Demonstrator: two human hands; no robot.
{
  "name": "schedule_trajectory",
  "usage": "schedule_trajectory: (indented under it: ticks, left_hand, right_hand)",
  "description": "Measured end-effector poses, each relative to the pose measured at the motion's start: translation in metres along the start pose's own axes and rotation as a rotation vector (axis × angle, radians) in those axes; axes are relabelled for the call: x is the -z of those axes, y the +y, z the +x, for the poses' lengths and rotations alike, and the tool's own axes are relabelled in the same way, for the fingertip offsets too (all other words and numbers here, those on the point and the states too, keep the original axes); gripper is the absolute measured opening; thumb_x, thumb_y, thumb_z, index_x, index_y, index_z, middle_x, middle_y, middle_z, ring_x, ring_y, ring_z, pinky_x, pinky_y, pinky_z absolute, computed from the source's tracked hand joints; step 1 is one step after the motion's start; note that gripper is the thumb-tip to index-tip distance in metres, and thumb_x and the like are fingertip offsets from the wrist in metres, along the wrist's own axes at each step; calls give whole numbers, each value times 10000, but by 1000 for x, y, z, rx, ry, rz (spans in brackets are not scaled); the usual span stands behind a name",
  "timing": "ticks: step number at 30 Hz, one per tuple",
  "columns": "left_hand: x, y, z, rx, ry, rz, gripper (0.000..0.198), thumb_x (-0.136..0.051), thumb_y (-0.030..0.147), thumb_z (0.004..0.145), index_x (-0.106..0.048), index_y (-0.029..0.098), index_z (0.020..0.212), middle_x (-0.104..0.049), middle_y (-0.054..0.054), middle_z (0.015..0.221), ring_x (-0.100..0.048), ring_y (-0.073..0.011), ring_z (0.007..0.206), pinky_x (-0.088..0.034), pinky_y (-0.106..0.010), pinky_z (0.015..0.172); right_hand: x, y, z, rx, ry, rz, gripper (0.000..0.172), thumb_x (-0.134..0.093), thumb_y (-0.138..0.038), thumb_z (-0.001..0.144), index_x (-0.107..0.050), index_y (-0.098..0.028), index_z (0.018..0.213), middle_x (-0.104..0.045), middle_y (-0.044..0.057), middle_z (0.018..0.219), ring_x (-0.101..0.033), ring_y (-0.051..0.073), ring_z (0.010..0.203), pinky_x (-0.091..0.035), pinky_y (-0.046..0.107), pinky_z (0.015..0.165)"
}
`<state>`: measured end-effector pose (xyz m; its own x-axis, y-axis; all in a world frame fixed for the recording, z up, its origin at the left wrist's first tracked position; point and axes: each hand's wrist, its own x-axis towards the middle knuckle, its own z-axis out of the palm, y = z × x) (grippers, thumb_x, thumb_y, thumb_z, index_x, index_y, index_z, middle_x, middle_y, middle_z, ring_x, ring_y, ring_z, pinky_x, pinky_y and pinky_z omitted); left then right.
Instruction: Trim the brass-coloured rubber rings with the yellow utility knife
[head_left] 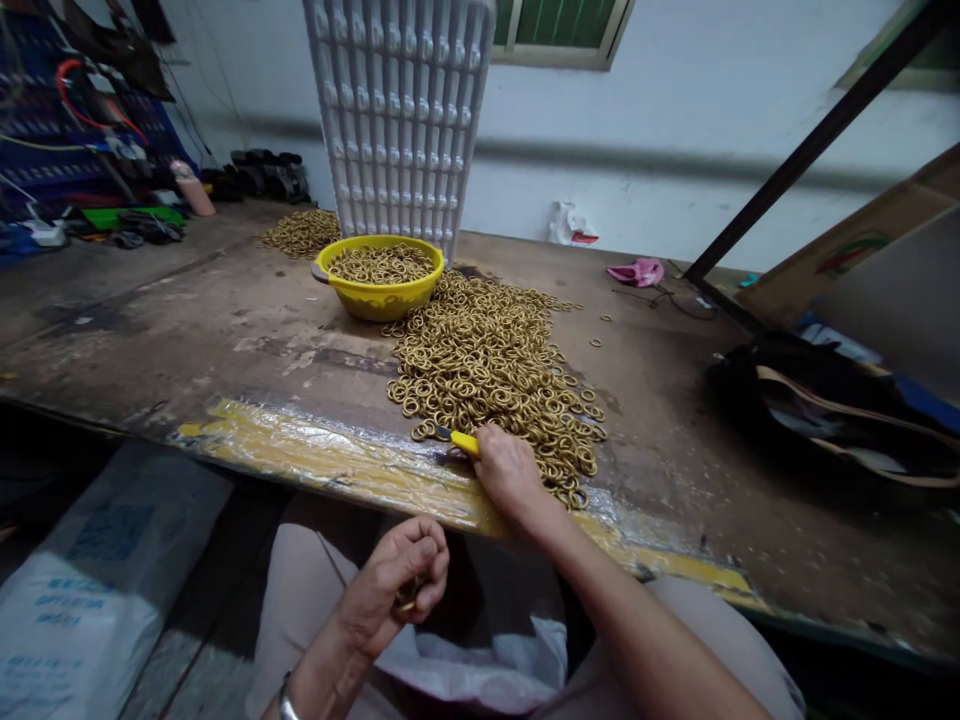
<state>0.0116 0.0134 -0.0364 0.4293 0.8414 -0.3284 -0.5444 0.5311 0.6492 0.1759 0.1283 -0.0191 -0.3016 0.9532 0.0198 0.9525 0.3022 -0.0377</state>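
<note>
My left grip (pixel 411 565) is curled around some brass-coloured rings (pixel 406 603), my right grip (pixel 510 470) clamped on a yellow-handled tool (pixel 465 443) at the near edge of the ring heap (pixel 487 350) on the table (pixel 187 335). I judge rings stiff, light, slippery; I'd pinch their rims.

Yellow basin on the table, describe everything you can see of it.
The yellow basin looks like plastic: round, flaring to a wide rim, with a greyish lug at its left and marks on its wall. It stands upright on the brown table, full of brass-coloured rings. Loose rings lie against its right side. A ribbed panel stands behind; whether they touch is unclear.
</note>
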Motion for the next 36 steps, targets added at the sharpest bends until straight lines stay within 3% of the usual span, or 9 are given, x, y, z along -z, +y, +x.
schedule_trajectory:
  ticks: [3,6,9,13,16,20,26,31,36]
  left_hand:
    - [-2,2,4,25,11,-28,347,-694,375,783,-447,152,685,-439,43,567,-315,-17,384,-140,-120,319]
    - [-6,6,5,49,79,-6,284,-678,372,791,-528,132,782,-529,6,622,-362,-20,375,-138,-120,304]
    - [-10,11,6,29,118,16,314,-696,386,768,-564,123,878,-599,-32,738,-436,-29,407,-167,-117,306]
    - [-13,15,9,-91,189,164,321,-740,383,719,-543,146,814,-539,33,625,-404,-30,380,-156,-118,309]
    - [-16,17,11,-290,306,411,340,-690,377,771,-566,150,992,-600,9,668,-446,-44,408,-263,-136,361]
    - [-21,21,11,-524,389,654,291,-634,310,825,-567,160,1066,-656,-26,767,-481,-65,457,-404,-195,484]
    - [-23,21,11,-678,479,954,145,-687,260,782,-678,187,907,-671,-38,813,-608,-164,703,-480,-246,685]
    - [-20,22,13,-798,381,1240,175,-577,168,859,-667,213,1002,-689,-60,937,-630,-187,873,-465,-270,829]
    - [-15,23,12,-848,321,1311,263,-551,159,873,-635,222,1114,-690,-70,1006,-644,-195,921,-470,-271,863]
  right_hand:
    - [2,4,-2,11,6,0,207,-407,-121,892,-608,-139,939,-639,101,903,-620,182,732,-383,269,625]
    - [9,9,-4,8,63,81,132,-471,-140,848,-600,-139,877,-633,90,889,-592,159,719,-362,249,612]
    - [17,12,-6,-90,102,535,180,-508,-242,827,-522,-163,666,-555,14,657,-493,111,573,-320,228,540]
    - [24,10,-11,-269,-219,1414,326,-592,-441,753,-409,-201,629,-358,-82,478,-308,57,393,-232,201,400]
    - [27,7,-17,-293,-429,1743,404,-720,-464,638,-422,-194,677,-407,-93,515,-301,31,374,-222,179,366]
    - [29,2,-24,-269,-595,1824,408,-762,-422,626,-440,-176,679,-444,-86,524,-319,15,373,-229,157,361]
    - [30,-7,-31,-248,-614,1868,391,-755,-390,636,-423,-183,659,-405,-103,479,-319,17,356,-249,148,341]
    - [31,-6,-32,-286,-676,1917,361,-723,-342,633,-395,-191,634,-389,-108,454,-300,13,342,-241,138,334]
    - [29,-5,-32,-314,-770,1874,286,-681,-293,639,-421,-174,627,-448,-81,480,-311,8,338,-239,135,332]
